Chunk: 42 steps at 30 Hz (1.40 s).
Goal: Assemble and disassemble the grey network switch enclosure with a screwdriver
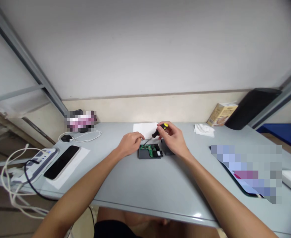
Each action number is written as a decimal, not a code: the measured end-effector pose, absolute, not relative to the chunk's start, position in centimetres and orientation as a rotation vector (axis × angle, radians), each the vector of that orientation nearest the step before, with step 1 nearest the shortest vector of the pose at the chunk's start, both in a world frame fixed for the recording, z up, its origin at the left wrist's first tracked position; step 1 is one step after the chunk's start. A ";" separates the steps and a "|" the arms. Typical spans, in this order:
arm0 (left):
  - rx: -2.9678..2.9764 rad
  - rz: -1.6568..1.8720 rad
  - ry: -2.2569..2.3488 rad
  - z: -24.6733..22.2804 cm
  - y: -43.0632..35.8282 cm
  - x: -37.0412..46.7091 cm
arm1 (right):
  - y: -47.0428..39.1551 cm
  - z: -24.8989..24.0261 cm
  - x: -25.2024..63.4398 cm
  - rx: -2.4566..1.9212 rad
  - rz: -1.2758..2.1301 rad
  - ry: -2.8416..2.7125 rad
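A dark grey casing (144, 154) with a green circuit board (150, 150) exposed in it lies flat on the table. Black parts sit at the board's right side. My right hand (173, 137) is closed around the black and yellow handle of a screwdriver (156, 133), which is tilted. Its thin shaft slants down left, with the tip at the board's upper edge. My left hand (130, 144) has curled fingers against the casing's upper left corner, close to the screwdriver tip. Beside the casing, partly hidden under my right hand, is another dark grey piece (169, 151).
White paper (142, 128) lies behind the board. To the left are a phone (62, 162), a power strip (37, 165) and loose cables. A tissue (204, 130), a carton (221, 114) and a black cylinder (253, 107) stand at the back right; a blurred tablet-like object (244, 175) lies nearer.
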<state>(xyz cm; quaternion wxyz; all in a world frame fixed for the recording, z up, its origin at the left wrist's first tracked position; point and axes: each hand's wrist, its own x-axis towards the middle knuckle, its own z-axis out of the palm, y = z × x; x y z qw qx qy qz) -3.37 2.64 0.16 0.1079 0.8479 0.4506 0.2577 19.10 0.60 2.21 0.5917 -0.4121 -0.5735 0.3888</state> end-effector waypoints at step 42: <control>2.438 0.641 1.227 -0.2 2.6 -3.2 | -0.5 4.1 17.4 -1.026 0.822 -1.596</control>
